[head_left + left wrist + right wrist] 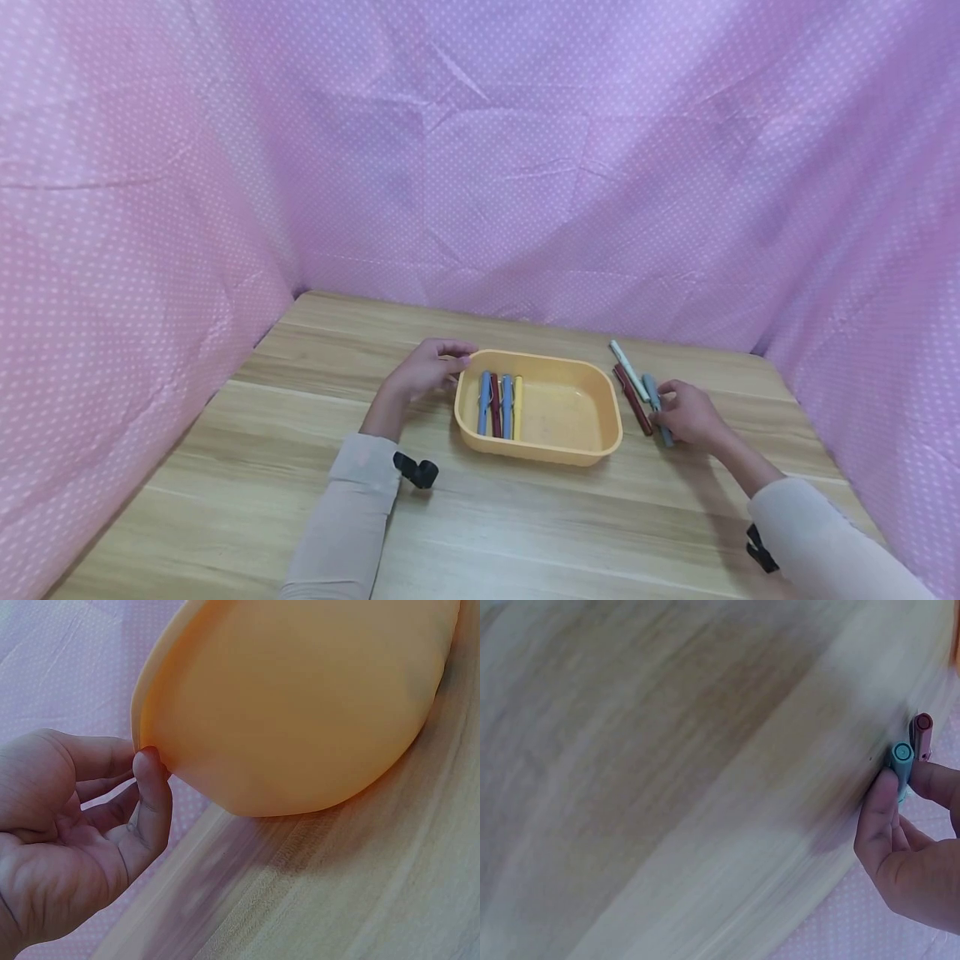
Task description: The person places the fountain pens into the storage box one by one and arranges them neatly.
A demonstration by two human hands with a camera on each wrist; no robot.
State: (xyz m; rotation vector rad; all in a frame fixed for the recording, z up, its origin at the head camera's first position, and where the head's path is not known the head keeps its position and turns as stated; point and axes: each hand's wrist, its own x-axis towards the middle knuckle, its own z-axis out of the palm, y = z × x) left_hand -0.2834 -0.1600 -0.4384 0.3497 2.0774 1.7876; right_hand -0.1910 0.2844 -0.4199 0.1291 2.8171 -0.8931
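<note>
Four pens (496, 408) chilling in the yellow tray (562, 414); left hand (425, 367) pinching its rim; right hand (692, 414) pinching a teal pen (652, 393); maroon pen (632, 400) just beside it.

One wide view from the head, two close views from the wrists.
The head camera looks forward and down from the near side, set well back, taking in the tabletop (225, 467) and the polka-dot curtain (487, 167) beyond; the left wrist camera sits close to the tray (540, 454), sharing its left end and the left grip (423, 371) with the head view, while the right wrist camera, its picture tilted, sees the teal pen (649, 387) nearly end-on, sharing that and the right grip (690, 412) with the head view.
</note>
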